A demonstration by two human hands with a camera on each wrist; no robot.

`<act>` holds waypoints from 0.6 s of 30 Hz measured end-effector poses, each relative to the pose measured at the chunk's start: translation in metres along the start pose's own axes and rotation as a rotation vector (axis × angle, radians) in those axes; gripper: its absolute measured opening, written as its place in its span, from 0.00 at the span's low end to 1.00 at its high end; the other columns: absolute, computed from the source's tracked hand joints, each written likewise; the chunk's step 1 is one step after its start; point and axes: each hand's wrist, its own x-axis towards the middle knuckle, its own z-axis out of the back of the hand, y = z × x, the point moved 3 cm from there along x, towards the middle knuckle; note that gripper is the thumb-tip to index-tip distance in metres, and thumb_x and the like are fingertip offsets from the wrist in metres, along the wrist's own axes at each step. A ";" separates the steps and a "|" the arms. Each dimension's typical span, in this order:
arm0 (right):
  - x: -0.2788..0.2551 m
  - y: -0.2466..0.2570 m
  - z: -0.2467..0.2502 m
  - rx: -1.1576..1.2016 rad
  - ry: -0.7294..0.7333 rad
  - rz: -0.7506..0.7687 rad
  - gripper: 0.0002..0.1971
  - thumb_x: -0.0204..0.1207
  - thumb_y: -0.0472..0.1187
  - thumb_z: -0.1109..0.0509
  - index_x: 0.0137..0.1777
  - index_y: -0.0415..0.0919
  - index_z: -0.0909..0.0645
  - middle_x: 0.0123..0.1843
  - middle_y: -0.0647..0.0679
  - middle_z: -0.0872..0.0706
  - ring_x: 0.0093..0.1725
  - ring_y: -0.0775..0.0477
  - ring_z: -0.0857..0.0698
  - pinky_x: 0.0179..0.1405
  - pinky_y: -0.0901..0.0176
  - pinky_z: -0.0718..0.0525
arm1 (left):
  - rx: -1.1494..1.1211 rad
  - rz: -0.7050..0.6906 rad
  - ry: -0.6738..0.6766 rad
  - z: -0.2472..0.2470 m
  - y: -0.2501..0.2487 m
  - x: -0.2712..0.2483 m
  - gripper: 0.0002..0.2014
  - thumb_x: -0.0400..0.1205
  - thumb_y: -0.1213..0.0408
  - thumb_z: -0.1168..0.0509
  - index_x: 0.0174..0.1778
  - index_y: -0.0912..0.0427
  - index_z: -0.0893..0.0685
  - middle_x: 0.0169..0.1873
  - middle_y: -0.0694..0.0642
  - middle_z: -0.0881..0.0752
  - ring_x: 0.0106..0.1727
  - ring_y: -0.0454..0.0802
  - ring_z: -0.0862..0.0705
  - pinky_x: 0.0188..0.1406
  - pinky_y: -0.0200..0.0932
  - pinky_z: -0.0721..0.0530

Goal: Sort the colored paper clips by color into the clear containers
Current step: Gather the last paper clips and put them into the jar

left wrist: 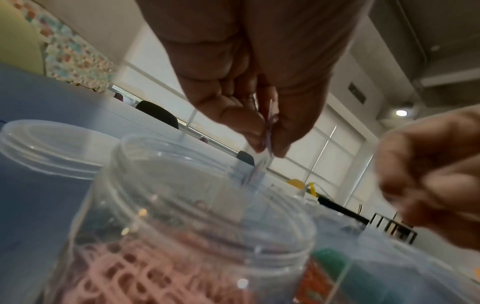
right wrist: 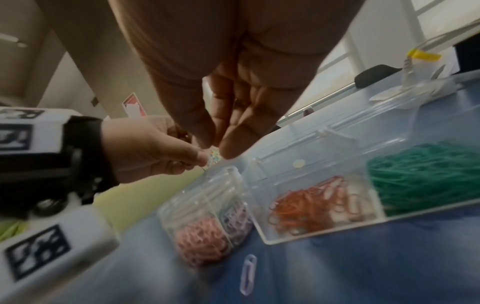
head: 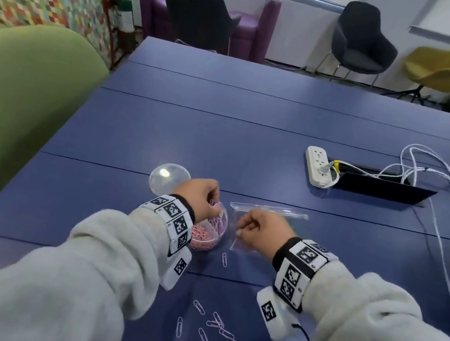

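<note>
My left hand (head: 214, 202) pinches a lilac paper clip (left wrist: 269, 131) just above the mouth of the round clear jar (head: 217, 236), which holds pink clips (right wrist: 202, 238) and lilac clips (right wrist: 236, 218) in separate parts. My right hand (head: 240, 231) hovers over the clear compartment box (right wrist: 322, 236), fingertips bunched against the thumb with nothing seen between them. The box holds orange clips (right wrist: 306, 207) and green clips (right wrist: 428, 181). Several loose lilac clips (head: 213, 332) lie on the blue table near me, and one clip (head: 224, 259) lies just in front of the jar.
The jar's clear lid (head: 168, 178) lies behind the left hand. A white power strip (head: 318, 165) with cables and a black cable hatch (head: 378, 187) sit at the right. A green chair (head: 22, 94) stands beside the table's left edge.
</note>
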 end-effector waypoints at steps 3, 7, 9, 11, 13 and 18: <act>-0.022 -0.014 0.003 -0.015 0.072 0.040 0.08 0.72 0.35 0.30 0.38 0.50 0.20 0.30 0.59 0.21 0.24 0.66 0.24 0.35 0.77 0.24 | 0.125 -0.001 0.070 -0.010 0.001 0.009 0.13 0.72 0.62 0.28 0.31 0.49 0.27 0.30 0.45 0.18 0.37 0.49 0.18 0.43 0.43 0.17; -0.035 -0.027 -0.005 -0.100 0.164 0.043 0.04 0.75 0.36 0.31 0.45 0.46 0.17 0.34 0.59 0.20 0.29 0.65 0.27 0.42 0.69 0.18 | 0.101 0.001 0.099 -0.014 0.004 0.010 0.12 0.73 0.60 0.26 0.35 0.46 0.25 0.33 0.43 0.16 0.39 0.45 0.16 0.42 0.41 0.16; -0.034 -0.028 -0.012 -0.171 0.176 0.055 0.07 0.76 0.35 0.33 0.51 0.41 0.15 0.39 0.54 0.17 0.32 0.61 0.24 0.48 0.65 0.17 | 0.056 0.001 0.089 -0.012 0.005 0.006 0.11 0.73 0.60 0.26 0.37 0.47 0.23 0.34 0.43 0.17 0.38 0.45 0.17 0.40 0.39 0.19; -0.031 -0.025 -0.020 -0.286 0.210 0.099 0.12 0.77 0.35 0.36 0.57 0.40 0.16 0.50 0.48 0.14 0.43 0.53 0.19 0.54 0.62 0.20 | 0.023 -0.003 0.056 -0.007 0.009 0.000 0.10 0.73 0.62 0.26 0.37 0.49 0.22 0.34 0.44 0.18 0.38 0.46 0.18 0.44 0.40 0.19; -0.028 -0.019 -0.033 -0.399 0.294 0.178 0.17 0.77 0.37 0.36 0.65 0.42 0.19 0.62 0.45 0.17 0.59 0.45 0.19 0.62 0.59 0.24 | -0.036 -0.009 0.042 -0.001 0.016 -0.012 0.10 0.74 0.65 0.27 0.34 0.48 0.21 0.31 0.44 0.19 0.37 0.45 0.19 0.46 0.40 0.18; -0.026 -0.012 -0.059 -0.586 0.448 0.246 0.30 0.76 0.33 0.39 0.80 0.42 0.36 0.81 0.45 0.37 0.77 0.40 0.33 0.77 0.50 0.33 | 0.139 -0.089 0.218 0.000 0.032 -0.065 0.05 0.78 0.64 0.33 0.46 0.49 0.16 0.30 0.41 0.23 0.31 0.35 0.25 0.36 0.27 0.28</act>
